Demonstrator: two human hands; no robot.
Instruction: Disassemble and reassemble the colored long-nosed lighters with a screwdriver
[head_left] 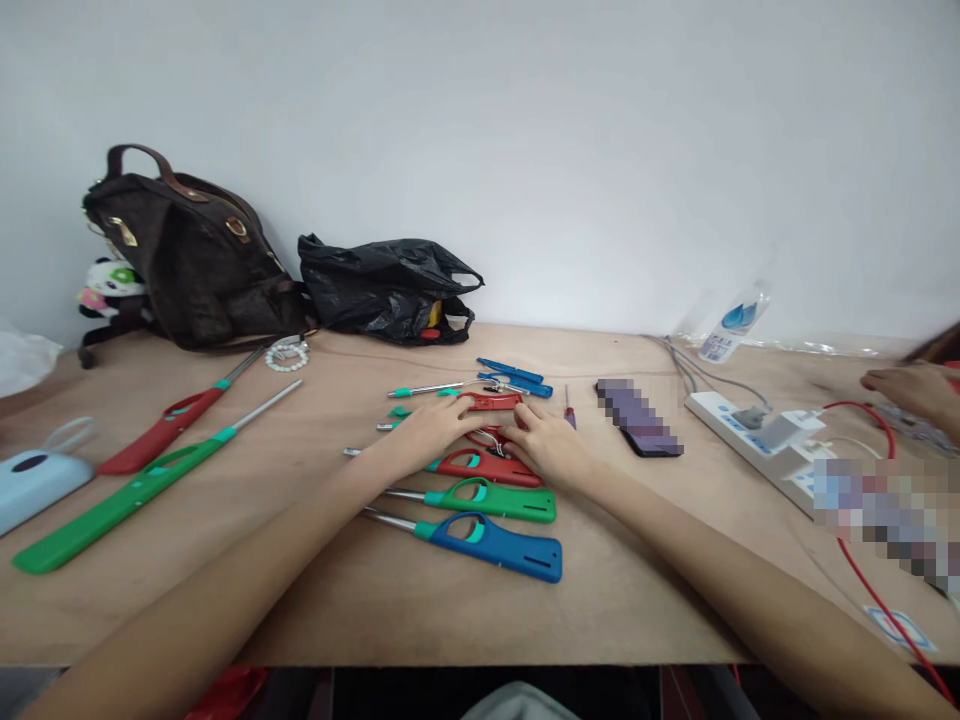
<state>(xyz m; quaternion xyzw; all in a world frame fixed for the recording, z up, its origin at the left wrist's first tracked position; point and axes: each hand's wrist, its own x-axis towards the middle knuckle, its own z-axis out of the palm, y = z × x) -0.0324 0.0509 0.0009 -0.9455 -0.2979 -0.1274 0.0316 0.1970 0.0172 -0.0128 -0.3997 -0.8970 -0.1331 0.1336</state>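
My left hand and my right hand meet over a red lighter casing half, fingers curled at its two ends. Just below it lies another red casing part with thin wires, partly covered by my right hand. Nearer me are a red long-necked lighter, a green lighter and a blue lighter, laid in a row. Beyond my hands rest an opened blue casing and a metal lighter tube. To the right is a small screwdriver.
At left lie a long red lighter, a long green lighter and a light-blue device. A dark backpack, black plastic bag and bead bracelet sit behind. A phone, power strip and another person's hand are at right.
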